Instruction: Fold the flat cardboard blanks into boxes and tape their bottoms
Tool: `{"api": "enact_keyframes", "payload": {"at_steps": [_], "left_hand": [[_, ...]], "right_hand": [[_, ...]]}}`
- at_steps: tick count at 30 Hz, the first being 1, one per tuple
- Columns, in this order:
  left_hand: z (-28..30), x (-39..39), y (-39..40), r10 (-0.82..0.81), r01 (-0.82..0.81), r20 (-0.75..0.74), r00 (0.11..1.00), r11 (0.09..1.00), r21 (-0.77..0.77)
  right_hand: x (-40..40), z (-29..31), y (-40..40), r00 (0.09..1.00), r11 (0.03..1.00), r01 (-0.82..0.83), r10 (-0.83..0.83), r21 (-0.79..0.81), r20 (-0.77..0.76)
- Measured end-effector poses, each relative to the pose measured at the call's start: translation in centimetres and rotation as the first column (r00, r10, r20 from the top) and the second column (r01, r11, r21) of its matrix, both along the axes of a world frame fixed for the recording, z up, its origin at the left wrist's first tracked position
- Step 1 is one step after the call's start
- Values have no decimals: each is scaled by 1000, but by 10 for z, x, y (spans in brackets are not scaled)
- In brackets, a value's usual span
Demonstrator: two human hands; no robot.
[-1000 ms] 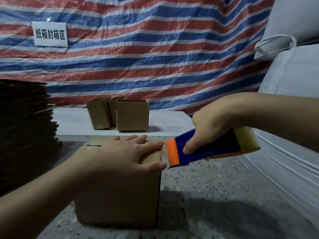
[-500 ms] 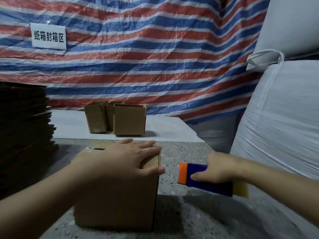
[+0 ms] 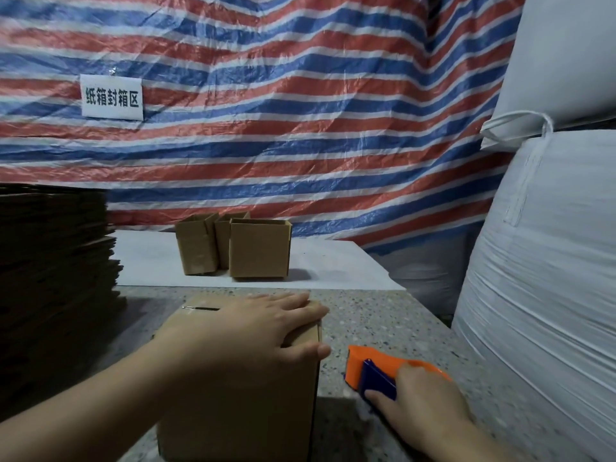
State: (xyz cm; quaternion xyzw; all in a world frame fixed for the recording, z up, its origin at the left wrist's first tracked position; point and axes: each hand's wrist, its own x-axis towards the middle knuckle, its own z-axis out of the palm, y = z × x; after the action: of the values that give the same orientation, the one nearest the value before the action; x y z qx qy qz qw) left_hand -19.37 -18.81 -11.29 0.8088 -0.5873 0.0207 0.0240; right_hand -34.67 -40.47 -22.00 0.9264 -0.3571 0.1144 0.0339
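A folded brown cardboard box [image 3: 240, 408] stands on the speckled floor in front of me, taped side up. My left hand [image 3: 263, 325] lies flat across its top, fingers straight, thumb over the right edge. To the right of the box, the orange and blue tape dispenser [image 3: 370, 371] sits down on the floor. My right hand [image 3: 420, 398] grips its rear part, covering the tape roll. A dark stack of flat cardboard blanks [image 3: 53, 258] rises at the left.
Three folded boxes [image 3: 233, 248] stand on a white sheet [image 3: 326, 265] further back. A striped tarp [image 3: 300, 111] hangs behind with a white sign [image 3: 112, 97]. Large white sacks [image 3: 546, 261] fill the right side.
My right hand has pulled the tape dispenser away from the box's right edge and lowered it to the floor. My left hand has stayed on the box top.
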Motion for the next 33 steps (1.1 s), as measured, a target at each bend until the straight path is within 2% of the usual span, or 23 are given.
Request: {"api": "enact_keyframes", "payload": {"at_steps": [5, 7, 8, 10, 12, 14, 18, 22, 29, 33], "left_hand": [[1, -3, 1, 1, -1, 4, 1000, 1000, 8], [1, -3, 1, 0, 0, 3, 1000, 1000, 3], [0, -3, 1, -2, 2, 4, 1000, 1000, -2], [0, -2, -1, -7, 7, 6, 1000, 1000, -13], [-1, -2, -1, -9, 9, 3, 1000, 1000, -26], [-1, -1, 0, -24, 25, 11, 1000, 999, -34], [-3, 1, 1, -49, 51, 43, 998, 998, -32], [-4, 2, 1, -53, 56, 68, 996, 998, -42], [-4, -1, 0, -45, 48, 87, 995, 998, -28], [-4, -3, 0, -42, 46, 87, 995, 998, -45]], "right_hand": [[-2, 11, 13, 994, 995, 103, -103, 10, -22], [-3, 30, 23, 995, 995, 93, -91, -41, 51], [-3, 40, 31, 988, 999, 34, -31, -22, 154], [-5, 59, 53, 915, 971, -172, 95, 167, 391], [-6, 76, 84, 846, 850, -367, 137, 377, 515], [-1, 78, 111, 844, 788, -431, 179, 440, 506], [10, 73, 132, 857, 778, -430, 191, 458, 479], [10, 72, 142, 849, 745, -409, 99, 526, 519], [9, 75, 132, 788, 584, -471, -58, 661, 613], [15, 68, 130, 808, 525, -476, -55, 706, 586]]}}
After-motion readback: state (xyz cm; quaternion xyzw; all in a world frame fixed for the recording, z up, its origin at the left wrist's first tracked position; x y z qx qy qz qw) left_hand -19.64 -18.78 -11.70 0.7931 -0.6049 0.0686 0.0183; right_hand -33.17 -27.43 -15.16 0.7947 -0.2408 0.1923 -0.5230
